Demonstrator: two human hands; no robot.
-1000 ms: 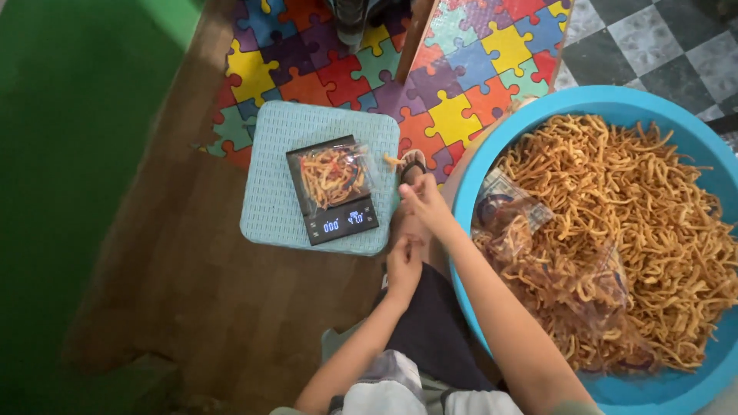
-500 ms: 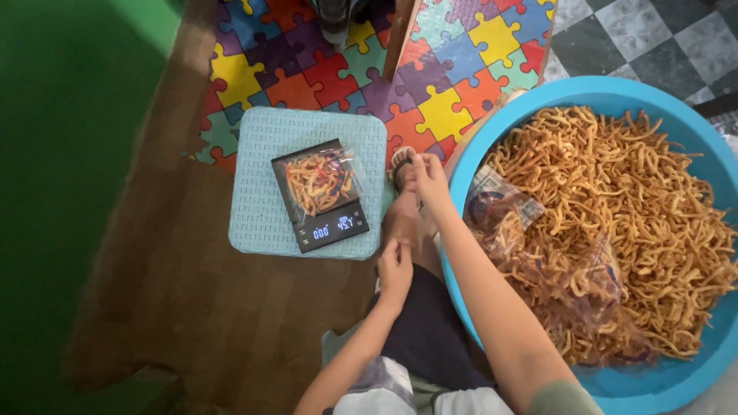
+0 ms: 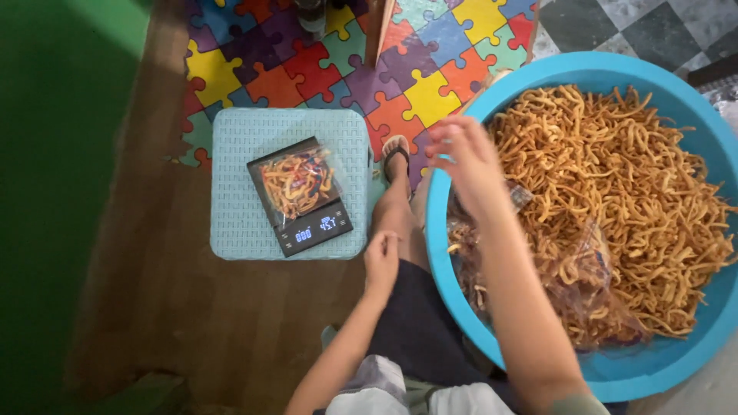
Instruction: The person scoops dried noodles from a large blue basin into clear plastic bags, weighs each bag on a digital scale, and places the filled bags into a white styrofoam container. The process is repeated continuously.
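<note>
The right hand (image 3: 465, 157), fingers spread and empty, is held over the blue basin (image 3: 461, 253) rim beside the fried sticks (image 3: 615, 192); the left hand (image 3: 380, 265) is rested open on the knee

One blue basin (image 3: 461, 230) of fried snack sticks (image 3: 615, 177) is being shown, too many to be counted. One digital scale (image 3: 301, 196) is being seen, one filled clear bag (image 3: 296, 179) on it, one pale stool (image 3: 238, 154), one sandal (image 3: 394, 156), two hands (image 3: 382, 261) (image 3: 465, 157).
</note>
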